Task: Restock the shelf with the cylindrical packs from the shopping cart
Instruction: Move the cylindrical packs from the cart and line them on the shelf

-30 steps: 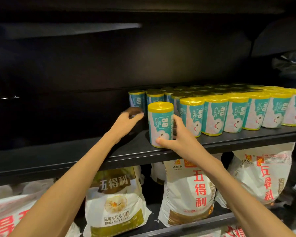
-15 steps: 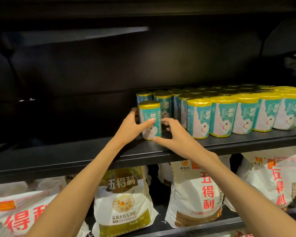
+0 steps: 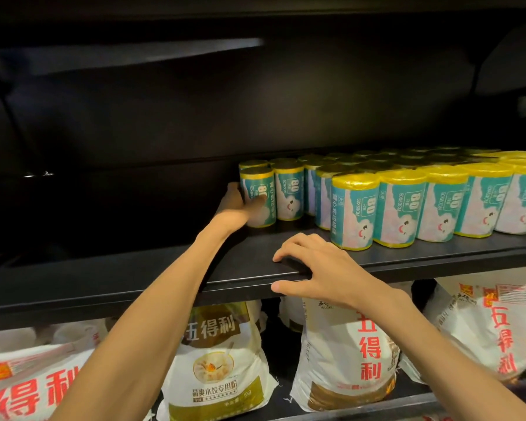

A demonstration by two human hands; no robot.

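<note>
— On the black metal shelf, where's the pack?

— The teal cylindrical pack with the yellow cap stands upright at the left end of the rows of matching packs, touching its neighbour. The left hand curls round its left side.

— And the right hand?

— Holding nothing, fingers loosely bent, fingertips on the shelf's front edge. White flour sacks with red lettering sit on the shelf below.

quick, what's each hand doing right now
Left hand: grips the leftmost cylindrical pack on the shelf.
Right hand: open, holding nothing, at the shelf's front edge.
</note>
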